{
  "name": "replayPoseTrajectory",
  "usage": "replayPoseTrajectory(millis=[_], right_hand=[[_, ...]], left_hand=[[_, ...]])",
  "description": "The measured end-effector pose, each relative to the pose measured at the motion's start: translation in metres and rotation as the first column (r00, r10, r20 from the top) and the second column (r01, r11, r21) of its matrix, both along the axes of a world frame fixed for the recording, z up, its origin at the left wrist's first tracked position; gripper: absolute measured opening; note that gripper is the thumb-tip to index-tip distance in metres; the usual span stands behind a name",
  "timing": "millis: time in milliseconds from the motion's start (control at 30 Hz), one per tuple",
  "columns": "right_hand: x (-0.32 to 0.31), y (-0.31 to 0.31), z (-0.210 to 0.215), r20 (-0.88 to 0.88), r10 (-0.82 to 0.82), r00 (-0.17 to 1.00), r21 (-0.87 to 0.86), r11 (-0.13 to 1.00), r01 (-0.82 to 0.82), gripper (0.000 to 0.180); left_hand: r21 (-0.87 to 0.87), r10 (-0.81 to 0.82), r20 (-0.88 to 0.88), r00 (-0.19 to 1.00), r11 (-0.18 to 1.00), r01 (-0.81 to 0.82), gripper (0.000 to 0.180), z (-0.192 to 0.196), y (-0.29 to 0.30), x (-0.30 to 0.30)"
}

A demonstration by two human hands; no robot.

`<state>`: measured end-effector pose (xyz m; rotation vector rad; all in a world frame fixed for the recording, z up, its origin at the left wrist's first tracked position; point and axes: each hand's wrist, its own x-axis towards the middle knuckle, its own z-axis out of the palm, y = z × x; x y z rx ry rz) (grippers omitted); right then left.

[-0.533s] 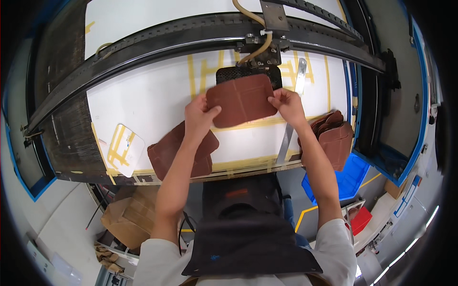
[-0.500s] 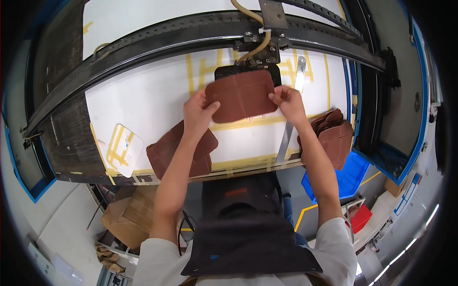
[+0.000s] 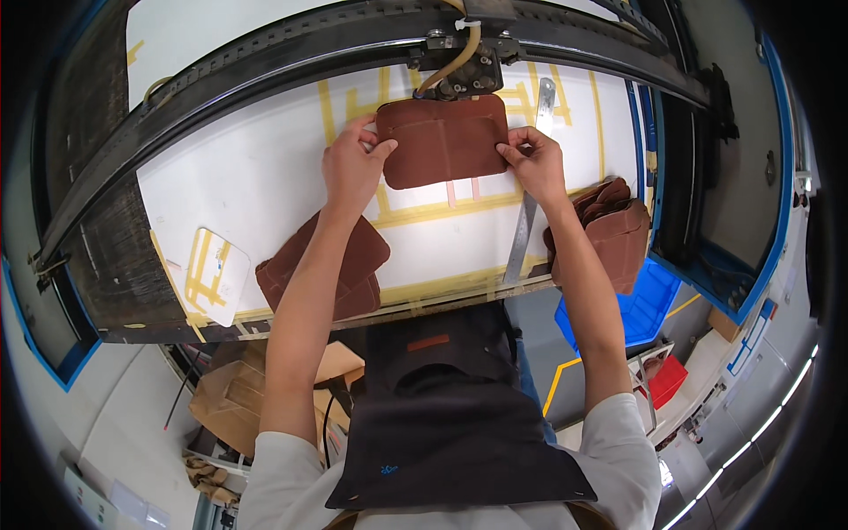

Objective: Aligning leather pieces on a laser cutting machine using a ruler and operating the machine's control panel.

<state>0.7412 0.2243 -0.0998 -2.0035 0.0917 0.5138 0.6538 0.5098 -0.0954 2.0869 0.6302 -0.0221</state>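
Note:
A brown leather panel (image 3: 444,146) with rounded corners and a crease down its middle is held between my two hands, under the machine head (image 3: 464,75). My left hand (image 3: 355,163) pinches its left edge, thumb on top. At the right edge, my right hand (image 3: 533,165) grips it between thumb and fingers. The dark perforated pad beneath is now covered by the panel. Below my left forearm lies a stack of brown leather pieces (image 3: 353,269). Another pile of leather pieces (image 3: 616,238) sits by my right forearm.
A gantry rail (image 3: 291,93) crosses above the white, yellow-taped worktable (image 3: 433,256). A steel ruler (image 3: 521,234) lies right of centre, and a white taped template (image 3: 231,281) at the left. A blue bin (image 3: 649,305) stands below the table's right front edge, with a cardboard box (image 3: 231,393) at lower left.
Both hands have moved the leather panel farther away, up against the machine head, so it now hides the dark pad. The head view has shifted slightly.

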Motion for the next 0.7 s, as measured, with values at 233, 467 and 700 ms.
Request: replayPoseTrajectory(millis=[233,467,700], right_hand=[[0.0,-0.005,-0.008,0.062,0.032,0.998,-0.085,0.996,-0.027,0.021],[-0.003,-0.002,-0.003,0.073,0.042,0.996,-0.122,0.992,-0.032,0.026],[-0.003,-0.001,-0.003,0.062,0.026,0.998,-0.034,0.999,-0.024,0.023]], left_hand=[[0.034,-0.005,-0.009,1.0,0.999,0.006,0.049,0.004,-0.005,-0.001],[0.369,-0.141,0.297,0.944,0.929,0.023,0.035,0.0,-0.026,-0.019],[0.631,-0.603,0.195,0.773,0.681,0.372,0.05,-0.018,-0.056,-0.027]])
